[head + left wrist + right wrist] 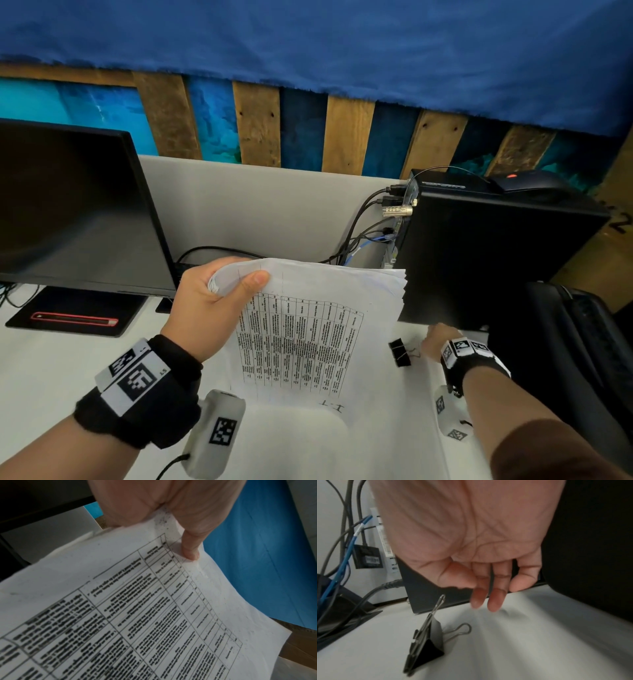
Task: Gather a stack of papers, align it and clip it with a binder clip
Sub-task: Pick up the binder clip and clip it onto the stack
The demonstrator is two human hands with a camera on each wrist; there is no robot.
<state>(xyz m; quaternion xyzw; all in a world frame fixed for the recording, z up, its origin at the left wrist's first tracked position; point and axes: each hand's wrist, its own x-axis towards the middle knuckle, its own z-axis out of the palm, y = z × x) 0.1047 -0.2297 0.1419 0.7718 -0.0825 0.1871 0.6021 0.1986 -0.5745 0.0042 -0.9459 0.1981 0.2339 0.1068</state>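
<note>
My left hand [219,294] grips the far left corner of a stack of white papers [308,329] printed with a table, thumb on top, holding it tilted up off the white desk [51,370]. The left wrist view shows the thumb [190,547] pressing on the top sheet of the papers [137,615]. A black binder clip [400,353] with silver wire handles lies on the desk just right of the stack. My right hand [440,342] hovers beside it with fingers hanging loosely and holding nothing. In the right wrist view the fingertips [494,601] hang just above and beyond the clip [426,641].
A dark monitor [75,209] stands at the left on a black base [78,315]. A black computer tower [479,246] with cables [363,233] sits behind the right hand, a mouse [531,181] on top. A black chair [565,359] is at the right.
</note>
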